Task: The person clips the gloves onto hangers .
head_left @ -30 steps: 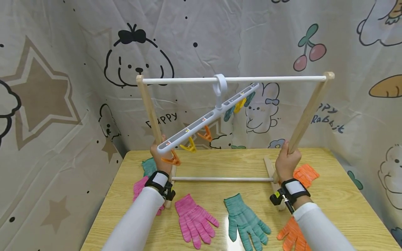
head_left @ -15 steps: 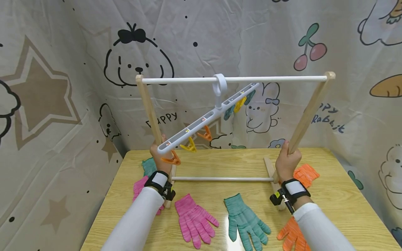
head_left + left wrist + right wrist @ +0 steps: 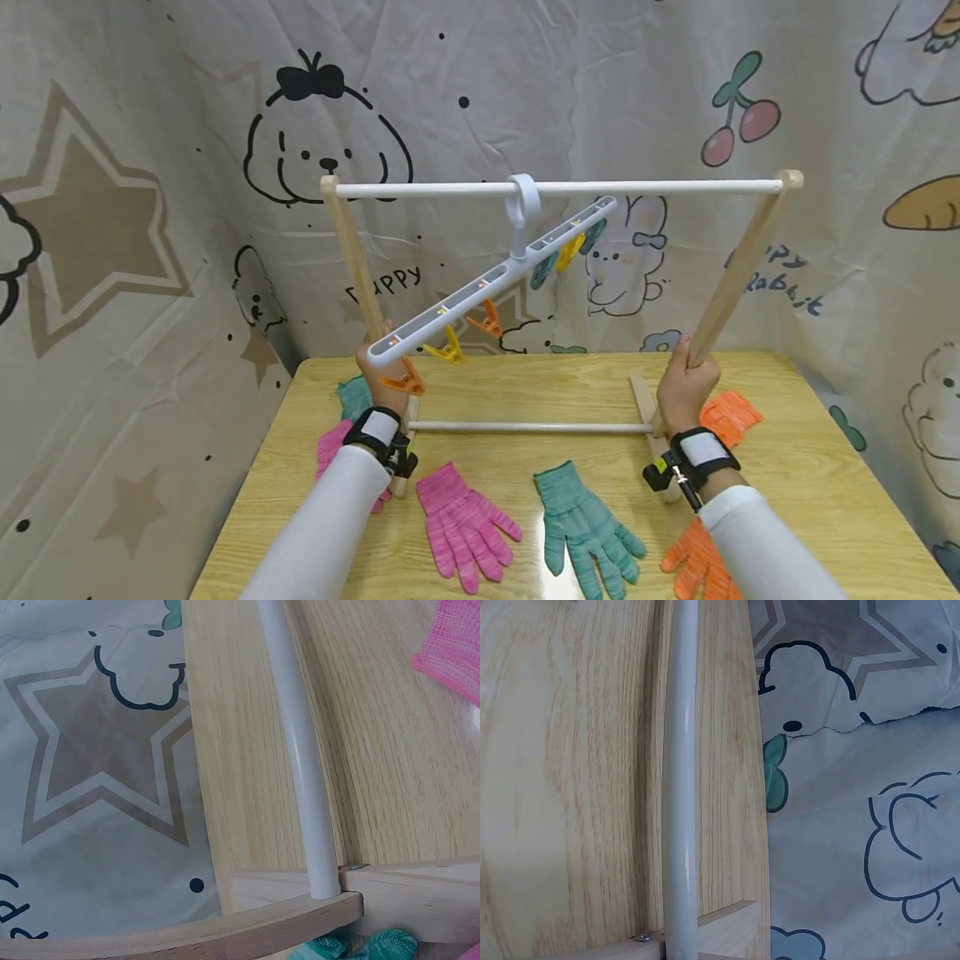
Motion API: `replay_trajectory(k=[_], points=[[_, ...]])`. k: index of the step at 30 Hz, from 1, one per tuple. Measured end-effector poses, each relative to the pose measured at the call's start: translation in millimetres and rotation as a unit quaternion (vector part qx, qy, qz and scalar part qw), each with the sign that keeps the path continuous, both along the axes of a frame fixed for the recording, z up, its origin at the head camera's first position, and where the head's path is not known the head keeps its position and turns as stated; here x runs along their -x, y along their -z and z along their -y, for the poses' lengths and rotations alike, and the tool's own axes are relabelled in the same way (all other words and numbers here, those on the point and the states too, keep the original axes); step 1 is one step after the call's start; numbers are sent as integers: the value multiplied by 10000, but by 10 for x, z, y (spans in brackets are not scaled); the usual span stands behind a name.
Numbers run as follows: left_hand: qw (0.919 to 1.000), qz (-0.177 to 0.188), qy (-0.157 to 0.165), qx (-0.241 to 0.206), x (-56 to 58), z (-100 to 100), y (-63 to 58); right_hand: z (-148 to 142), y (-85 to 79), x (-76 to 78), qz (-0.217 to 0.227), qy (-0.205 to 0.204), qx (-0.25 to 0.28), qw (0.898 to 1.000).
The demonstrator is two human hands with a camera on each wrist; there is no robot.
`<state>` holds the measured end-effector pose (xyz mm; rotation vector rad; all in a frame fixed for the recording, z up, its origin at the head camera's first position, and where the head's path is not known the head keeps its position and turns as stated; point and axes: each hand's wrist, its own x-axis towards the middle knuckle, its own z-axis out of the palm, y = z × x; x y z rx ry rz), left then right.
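A wooden rack (image 3: 738, 267) with white crossbars stands upright on the table. My left hand (image 3: 382, 379) grips its left post, partly hidden behind the hanger's near end. On the right post, my right hand (image 3: 686, 385) has its fingers wrapped round the wood. From the top bar (image 3: 660, 187) hangs a white clip hanger (image 3: 517, 265), slanting from near left to far right. Its clothespins are orange (image 3: 487, 318), yellow (image 3: 448, 346) and green (image 3: 543, 271). Each wrist view shows the lower white bar (image 3: 304, 772) meeting the wooden frame; neither shows a hand.
Knitted gloves lie on the wooden table (image 3: 517, 387): a pink one (image 3: 467, 527) and a green one (image 3: 588, 529) in front. Another pink glove (image 3: 330, 446) and some green fabric (image 3: 355, 398) are at left, orange gloves (image 3: 731, 418) at right. A printed curtain (image 3: 465, 67) stands behind.
The hands keep their grip on the posts. In the head view the hanger and rack's left side shift very slightly left, along with the background; otherwise nothing moves visibly.
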<state>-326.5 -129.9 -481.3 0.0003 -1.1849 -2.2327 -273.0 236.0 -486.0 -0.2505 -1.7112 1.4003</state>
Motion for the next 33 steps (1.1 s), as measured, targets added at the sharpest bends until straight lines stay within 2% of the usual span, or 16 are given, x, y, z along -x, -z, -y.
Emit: replay_trajectory(k=[1, 5, 6, 7, 10, 13, 16, 20, 22, 25, 29, 31, 33], points=[[9998, -52, 79, -150, 0, 0, -3, -2, 4, -1, -1, 4, -7, 10000], [9998, -14, -68, 181, -15, 0, -7, -3, 11, -11, 23, 45, -58, 10000], [9994, 19, -123, 324, -21, 2, -9, -1, 11, -15, 35, 55, -64, 10000], [9973, 138, -282, 659, -29, 4, -9, 1, 10, -18, 36, 64, -68, 10000], [9835, 507, -755, 1564, -35, 14, -4, 7, 6, -29, 21, 90, -65, 9999], [9634, 844, -1156, 2265, -32, 29, 3, 14, -2, -39, 26, 107, -60, 9999], [9741, 710, -943, 1927, -19, 30, 1, 22, -12, -53, 67, 105, -40, 9999], [9917, 348, -466, 1150, -28, 23, -8, 25, -13, -57, 87, 105, 23, 9999], [9940, 249, -370, 998, -33, 19, -9, 18, -2, -50, 88, 121, 48, 9999], [9986, 70, -114, 504, -23, 14, -5, -37, 90, 18, 79, 147, 79, 9998], [10000, 4, 44, 58, -16, 13, -4, -125, 235, 119, 92, 158, 86, 9998], [10000, 16, 37, 38, -13, 16, 1, -147, 270, 141, 95, 148, 103, 9998], [9996, 101, -73, 252, -20, 20, 3, -155, 286, 149, 93, 136, 117, 9998]])
